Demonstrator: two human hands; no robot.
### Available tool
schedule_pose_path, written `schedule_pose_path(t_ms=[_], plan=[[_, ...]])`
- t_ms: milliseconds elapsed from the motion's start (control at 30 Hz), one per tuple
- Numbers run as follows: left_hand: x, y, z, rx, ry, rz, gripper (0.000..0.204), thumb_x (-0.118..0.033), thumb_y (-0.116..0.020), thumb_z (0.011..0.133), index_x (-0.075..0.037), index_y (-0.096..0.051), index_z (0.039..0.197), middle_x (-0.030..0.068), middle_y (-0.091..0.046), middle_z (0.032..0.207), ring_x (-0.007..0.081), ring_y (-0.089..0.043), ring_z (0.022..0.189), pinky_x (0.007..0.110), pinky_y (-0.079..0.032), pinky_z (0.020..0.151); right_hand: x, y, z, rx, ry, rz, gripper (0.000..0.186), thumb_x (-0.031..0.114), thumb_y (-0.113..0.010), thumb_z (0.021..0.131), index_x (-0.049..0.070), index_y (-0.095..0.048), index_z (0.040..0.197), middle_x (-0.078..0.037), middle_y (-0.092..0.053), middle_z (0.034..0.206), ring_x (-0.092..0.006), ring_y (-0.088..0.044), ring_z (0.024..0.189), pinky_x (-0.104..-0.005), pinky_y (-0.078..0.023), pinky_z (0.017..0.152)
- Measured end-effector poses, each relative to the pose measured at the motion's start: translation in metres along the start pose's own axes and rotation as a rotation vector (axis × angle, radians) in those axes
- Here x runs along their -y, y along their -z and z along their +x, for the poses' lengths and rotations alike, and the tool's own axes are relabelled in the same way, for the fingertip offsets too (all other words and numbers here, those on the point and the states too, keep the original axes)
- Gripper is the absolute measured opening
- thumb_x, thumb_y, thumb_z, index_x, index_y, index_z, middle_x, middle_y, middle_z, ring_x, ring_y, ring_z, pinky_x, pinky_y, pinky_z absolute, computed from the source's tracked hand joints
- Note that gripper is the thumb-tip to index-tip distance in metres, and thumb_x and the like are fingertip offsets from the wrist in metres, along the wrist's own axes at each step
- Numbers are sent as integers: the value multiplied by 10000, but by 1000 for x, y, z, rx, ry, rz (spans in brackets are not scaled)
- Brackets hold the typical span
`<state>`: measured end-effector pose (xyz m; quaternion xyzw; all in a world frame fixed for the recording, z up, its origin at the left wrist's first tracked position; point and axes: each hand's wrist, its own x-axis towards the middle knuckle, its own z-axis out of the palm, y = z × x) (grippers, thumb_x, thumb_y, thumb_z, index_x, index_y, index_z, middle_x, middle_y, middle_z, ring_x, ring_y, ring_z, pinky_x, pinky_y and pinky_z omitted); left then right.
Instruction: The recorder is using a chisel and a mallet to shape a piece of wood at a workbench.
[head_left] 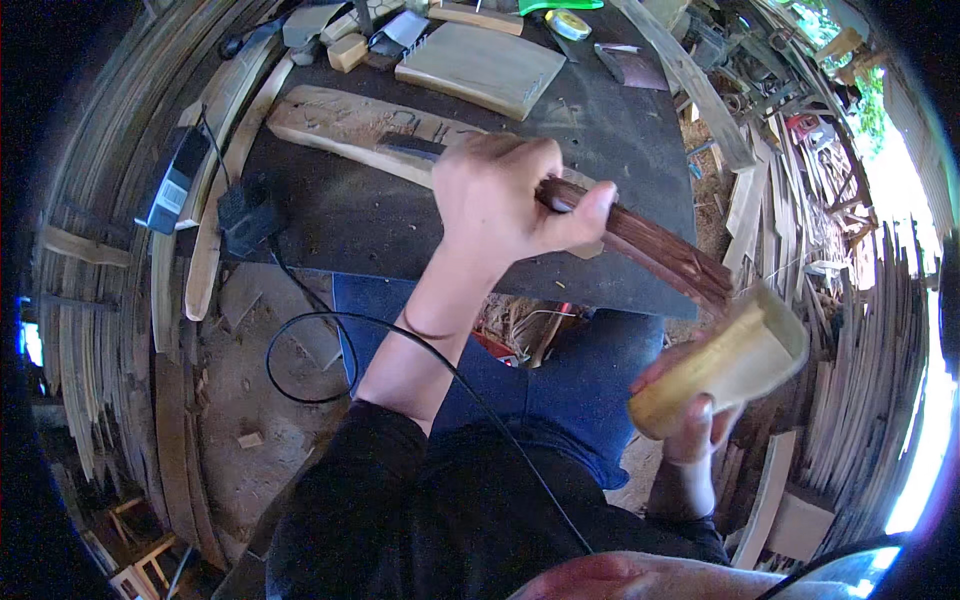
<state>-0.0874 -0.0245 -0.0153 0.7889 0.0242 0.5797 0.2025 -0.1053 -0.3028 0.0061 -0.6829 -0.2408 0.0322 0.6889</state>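
My left hand (pixel 495 195) is closed around a dark brown wooden handle (pixel 660 240) that slants down to the right. On the fist's other side a dark, flat strip (pixel 410 147) shows over a pale plank (pixel 340 120); whether it joins the handle is hidden by the fingers. Low on the right, my right hand (pixel 695 430) grips a pale yellow wooden block (pixel 705 375) with a rounded side, thumb on its near face. The handle's far end meets or overlaps the block's upper edge; contact cannot be told. The plank lies on the dark table (pixel 330 220) beneath my left fist.
A thick board (pixel 480 65) lies at the table's back, beside small wood blocks (pixel 347 52) and a yellow tape measure (pixel 568 24). At left are a black adapter (pixel 250 215) and a box-shaped device (pixel 175 180). A black cable (pixel 480 395) crosses my left arm. Timber strips (pixel 870 330) stand at right.
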Motion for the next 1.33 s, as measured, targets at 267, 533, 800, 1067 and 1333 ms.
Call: schedule_pose_path(t_ms=[267,533,800,1067,1333], plan=[[-2,9,9,-18,0,-33,475,-501,-693,737,-128,-473,543,46,-416,465,255,-475,414,354,-374,439,-15,18,0,-22,-158,186,792,551,-680,834,-81,-388,1210,-218,-603,884,-301,-644,688,-412,-572,600],[2,11,6,16,-16,-103,467,-505,-603,818,-119,-502,575,56,-469,520,280,-500,486,388,-367,488,-35,23,20,283,134,118,831,400,-690,832,-33,-280,1411,-213,-565,1149,-242,-638,902,-398,-540,749],[-15,6,-2,-49,38,-86,633,-563,-406,935,-74,-472,538,83,-429,509,283,-452,479,395,-320,480,-58,-8,85,255,505,-21,542,-10,-655,845,18,-404,1325,-127,-619,1034,-235,-638,901,-359,-511,796],[-13,10,4,-60,48,-40,699,-590,-324,963,-67,-437,514,68,-392,458,262,-429,449,374,-295,452,-86,-38,87,260,411,100,518,278,-824,716,105,-631,1164,-71,-619,1220,-237,-624,1031,-345,-439,910],[24,17,-1,-247,87,-209,782,-697,-317,951,-48,-547,581,42,-454,488,175,-435,440,314,-295,456,-68,-34,98,344,451,95,628,225,-804,741,-7,-495,1236,-174,-651,1125,-343,-689,986,-384,-545,829]])
